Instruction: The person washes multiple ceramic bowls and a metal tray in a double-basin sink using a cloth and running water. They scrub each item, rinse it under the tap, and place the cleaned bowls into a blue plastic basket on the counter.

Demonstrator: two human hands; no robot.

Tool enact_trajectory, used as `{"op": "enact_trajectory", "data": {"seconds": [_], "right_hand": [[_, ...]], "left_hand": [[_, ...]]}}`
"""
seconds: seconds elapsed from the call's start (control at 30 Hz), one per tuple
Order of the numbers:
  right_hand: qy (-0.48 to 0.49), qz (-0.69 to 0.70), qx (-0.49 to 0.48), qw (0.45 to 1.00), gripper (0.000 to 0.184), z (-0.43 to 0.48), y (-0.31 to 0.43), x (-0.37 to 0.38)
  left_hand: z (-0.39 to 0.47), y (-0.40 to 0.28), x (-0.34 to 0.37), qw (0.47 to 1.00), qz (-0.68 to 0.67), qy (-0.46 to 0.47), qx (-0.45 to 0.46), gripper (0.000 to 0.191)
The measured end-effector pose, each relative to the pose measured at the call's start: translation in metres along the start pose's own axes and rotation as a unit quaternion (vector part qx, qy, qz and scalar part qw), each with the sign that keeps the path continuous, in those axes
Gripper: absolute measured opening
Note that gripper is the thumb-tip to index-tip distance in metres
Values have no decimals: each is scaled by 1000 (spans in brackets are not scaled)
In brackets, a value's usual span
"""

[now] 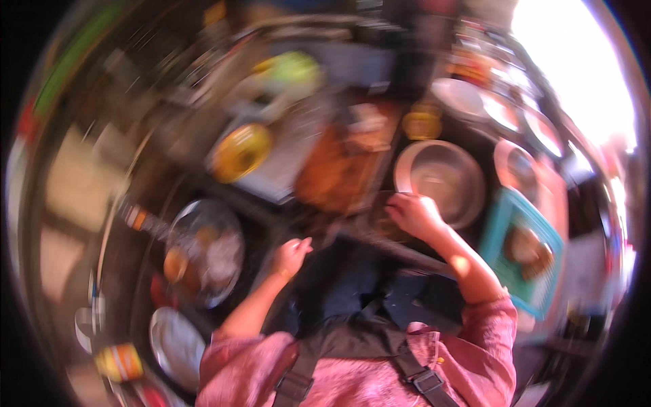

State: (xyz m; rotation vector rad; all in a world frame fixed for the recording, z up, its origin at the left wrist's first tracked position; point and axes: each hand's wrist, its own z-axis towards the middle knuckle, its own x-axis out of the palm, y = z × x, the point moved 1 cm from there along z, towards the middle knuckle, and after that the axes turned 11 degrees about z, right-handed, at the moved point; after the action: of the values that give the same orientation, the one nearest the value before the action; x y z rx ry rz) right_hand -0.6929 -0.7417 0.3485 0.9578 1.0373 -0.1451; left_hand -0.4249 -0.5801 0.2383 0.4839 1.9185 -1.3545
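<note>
The view is blurred by motion. My left hand (293, 257) hangs in front of my body, its fingers loosely curled; nothing shows in it, but the blur hides the fingertips. My right hand (414, 213) is bent inward over the near left rim of a wide metal pot (447, 178). Whether it touches that rim or pinches something small, I cannot tell. Beneath it lies a dark round vessel (384, 224), partly covered by the hand. A brown wooden board (333, 175) lies beyond both hands, with a pale, blurred item (368, 122) at its far end.
A metal basin (221, 285) at left holds several pale and brown items. A yellow bowl (241, 152) rests on a grey surface (285, 168). At right, a teal plastic basket (498, 224) contains brownish food. White bowls (457, 96) stand at the far right; a metal lid or plate (178, 348) is lower left.
</note>
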Motion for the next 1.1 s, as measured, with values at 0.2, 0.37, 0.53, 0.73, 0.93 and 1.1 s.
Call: {"op": "enact_trajectory", "data": {"seconds": [0.2, 0.37, 0.53, 0.73, 0.93, 1.1], "right_hand": [[117, 134, -176, 968, 16, 81, 140, 238], [313, 125, -167, 927, 46, 109, 250, 428], [465, -201, -114, 855, 85, 98, 284, 536], [314, -241, -182, 900, 59, 90, 275, 569], [405, -35, -139, 903, 36, 108, 261, 545], [315, 457, 321, 767, 38, 146, 239, 507]], "left_hand": [[-83, 215, -93, 949, 214, -231, 17, 21], [-109, 339, -125, 947, 261, -151, -113, 38], [-86, 368, -106, 939, 320, 121, -21, 35], [-61, 378, -98, 827, 539, 161, -26, 50], [-62, 399, -111, 931, 339, 117, 76, 33], [-70, 386, -136, 977, -146, 103, -119, 30]]}}
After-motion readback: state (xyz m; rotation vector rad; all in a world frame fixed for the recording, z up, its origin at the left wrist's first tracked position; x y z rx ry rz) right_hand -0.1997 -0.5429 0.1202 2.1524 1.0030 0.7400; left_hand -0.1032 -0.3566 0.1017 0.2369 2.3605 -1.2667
